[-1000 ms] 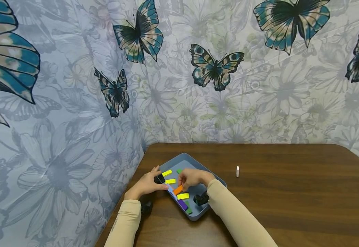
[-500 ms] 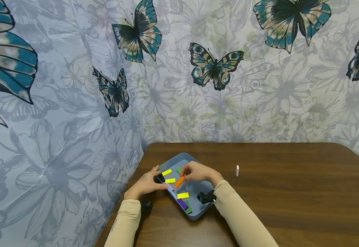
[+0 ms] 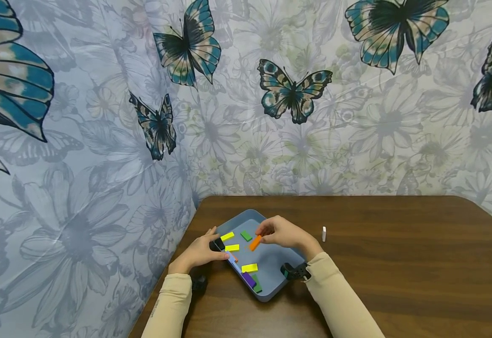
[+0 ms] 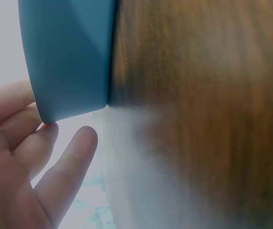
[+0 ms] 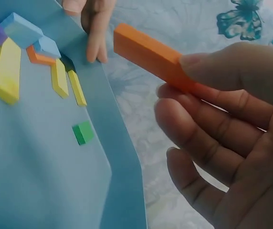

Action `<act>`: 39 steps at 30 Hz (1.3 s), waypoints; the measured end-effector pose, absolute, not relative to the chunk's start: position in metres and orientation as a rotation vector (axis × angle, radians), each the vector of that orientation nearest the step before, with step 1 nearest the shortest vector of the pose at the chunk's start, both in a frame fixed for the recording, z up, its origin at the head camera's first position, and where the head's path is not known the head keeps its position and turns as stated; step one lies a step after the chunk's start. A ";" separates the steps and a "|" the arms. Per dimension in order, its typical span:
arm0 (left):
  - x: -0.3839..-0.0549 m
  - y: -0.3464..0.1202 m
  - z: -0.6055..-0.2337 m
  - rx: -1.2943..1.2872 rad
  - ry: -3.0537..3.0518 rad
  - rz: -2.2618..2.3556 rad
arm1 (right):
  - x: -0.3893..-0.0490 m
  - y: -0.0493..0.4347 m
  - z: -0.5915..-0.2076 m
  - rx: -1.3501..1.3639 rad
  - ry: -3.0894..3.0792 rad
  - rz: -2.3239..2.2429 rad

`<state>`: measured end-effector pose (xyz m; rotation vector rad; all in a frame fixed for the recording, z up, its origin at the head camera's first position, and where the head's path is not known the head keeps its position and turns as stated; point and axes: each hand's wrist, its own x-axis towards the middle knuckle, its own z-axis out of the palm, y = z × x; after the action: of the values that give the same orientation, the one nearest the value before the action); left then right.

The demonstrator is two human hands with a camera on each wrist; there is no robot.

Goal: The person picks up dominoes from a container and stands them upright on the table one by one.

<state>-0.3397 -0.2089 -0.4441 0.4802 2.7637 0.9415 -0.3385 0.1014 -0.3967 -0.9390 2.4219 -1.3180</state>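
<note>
In the head view, a long rectangular orange block (image 3: pixel 255 242) is pinched between the thumb and fingers of the right hand (image 3: pixel 284 232) and held over a blue-grey, round-cornered tray (image 3: pixel 271 258). The tray's left edge is touched by the left hand (image 3: pixel 199 251), whose thumb and fingers are spread. Three yellow rectangular blocks (image 3: pixel 249 268), a purple rectangular block (image 3: pixel 248 280) and two green blocks (image 3: pixel 246 235) are contained in the tray. A small white block (image 3: pixel 324 234) is stood on the brown wood-grain table (image 3: pixel 398 258).

In the left wrist view, the tray is touched by loosely extended fingers.

In the right wrist view, the orange block is gripped at one end; light-blue blocks (image 5: pixel 24 31) and a second orange block (image 5: pixel 39 56) are seen along the tray's wall.
</note>
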 end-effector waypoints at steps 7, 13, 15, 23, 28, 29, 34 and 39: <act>-0.339 -0.208 -0.441 0.472 2.779 0.918 | -0.340 0.125 -0.395 -0.900 2.425 -1.426; -0.338 -0.208 -0.443 0.476 2.775 0.924 | -0.336 0.148 -0.392 -0.737 2.431 -1.544; -0.338 -0.208 -0.445 0.476 2.773 0.936 | -0.335 0.156 -0.391 -0.720 2.452 -1.563; -0.337 -0.208 -0.449 0.487 2.776 0.954 | -0.337 0.192 -0.383 -0.762 2.572 -1.601; -0.336 -0.209 -0.450 0.476 2.776 0.945 | -0.336 0.215 -0.386 -0.663 2.620 -1.653; -0.336 -0.209 -0.450 0.473 2.774 0.939 | -0.335 0.219 -0.387 -0.645 2.629 -1.659; -0.334 -0.208 -0.447 0.465 2.769 0.944 | -0.332 0.235 -0.391 -0.573 2.688 -1.665; -0.334 -0.208 -0.442 0.462 2.767 0.962 | -0.328 0.250 -0.393 -0.481 2.766 -1.660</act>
<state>-0.3338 -0.2077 -0.4425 0.4624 2.7671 0.9624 -0.3280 0.2500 -0.3929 -0.4810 2.7661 -1.6597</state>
